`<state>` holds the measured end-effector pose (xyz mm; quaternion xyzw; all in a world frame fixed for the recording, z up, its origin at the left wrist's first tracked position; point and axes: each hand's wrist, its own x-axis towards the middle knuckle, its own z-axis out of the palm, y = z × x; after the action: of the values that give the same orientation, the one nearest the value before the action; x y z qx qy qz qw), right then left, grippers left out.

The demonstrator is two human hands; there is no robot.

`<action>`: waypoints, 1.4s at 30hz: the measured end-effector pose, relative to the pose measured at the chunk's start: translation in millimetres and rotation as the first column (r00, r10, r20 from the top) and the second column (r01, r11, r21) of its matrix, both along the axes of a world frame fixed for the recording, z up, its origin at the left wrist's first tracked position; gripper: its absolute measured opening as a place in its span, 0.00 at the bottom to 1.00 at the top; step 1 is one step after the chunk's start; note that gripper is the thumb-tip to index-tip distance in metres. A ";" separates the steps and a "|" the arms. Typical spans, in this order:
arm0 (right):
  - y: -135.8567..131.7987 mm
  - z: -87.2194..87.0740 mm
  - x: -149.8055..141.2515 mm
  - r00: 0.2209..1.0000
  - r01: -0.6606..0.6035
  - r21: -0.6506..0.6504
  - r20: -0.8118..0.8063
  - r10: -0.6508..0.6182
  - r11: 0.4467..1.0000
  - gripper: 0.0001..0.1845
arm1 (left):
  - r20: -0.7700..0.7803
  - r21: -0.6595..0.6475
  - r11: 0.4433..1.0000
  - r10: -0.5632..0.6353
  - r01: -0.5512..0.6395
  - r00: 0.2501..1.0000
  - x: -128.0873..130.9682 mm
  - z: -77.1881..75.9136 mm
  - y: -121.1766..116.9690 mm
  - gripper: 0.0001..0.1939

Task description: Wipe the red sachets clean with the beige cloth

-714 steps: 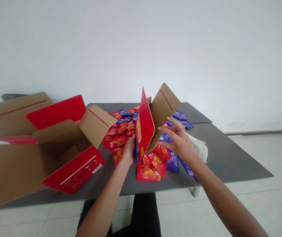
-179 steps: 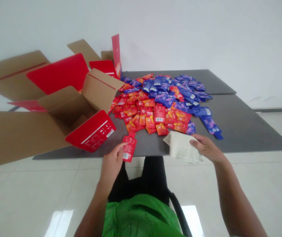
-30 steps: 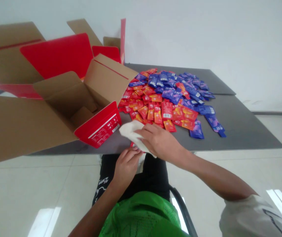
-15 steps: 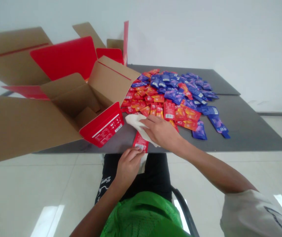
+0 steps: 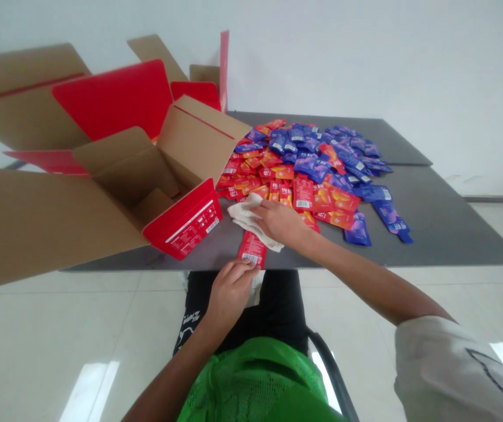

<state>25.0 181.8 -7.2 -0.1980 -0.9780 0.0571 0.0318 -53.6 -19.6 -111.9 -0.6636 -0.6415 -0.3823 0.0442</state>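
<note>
Our flat, rectangular red sachet [image 5: 251, 246] lies at the near edge of the dark grey, flat-topped table [image 5: 436, 223]. Our left hand [image 5: 231, 288], fingers close together, holds its near end; our right hand [image 5: 280, 220] pinches the folded cream fabric cloth [image 5: 244, 213] over its far end. To wipe well, we should pin the sachet flat and stroke lightly, clear of the heaped red and blue sachets [image 5: 306, 164] beyond.

Probably some workroom tbh: sachets [image 5: 306, 165] are heaped on the table [image 5: 436, 225], boxes [image 5: 183, 227] parked at its left, floor tiles [image 5: 27, 346] seen below.
</note>
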 end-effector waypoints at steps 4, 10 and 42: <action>-35.4 19.3 26.0 0.988 -0.060 -0.026 -0.147 0.056 0.998 0.18 | -0.033 -0.008 1.000 -0.007 0.007 0.999 0.0 -1.8 -1.6 0.12; -60.3 -7.0 40.9 0.991 -0.133 -0.119 0.018 0.136 0.984 0.17 | -0.034 -0.035 0.999 0.005 -0.006 0.999 -0.9 -0.3 -2.4 0.10; -24.8 -9.9 212.5 0.791 0.303 -0.428 -0.386 -0.476 0.851 0.19 | 0.076 -0.505 0.834 0.299 -0.222 0.951 -11.4 75.7 65.2 0.22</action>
<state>237.5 157.0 -17.1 -0.3803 -0.8502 0.2663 0.2483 -65.0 45.7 -36.2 -0.5279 -0.8033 -0.2470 -0.1226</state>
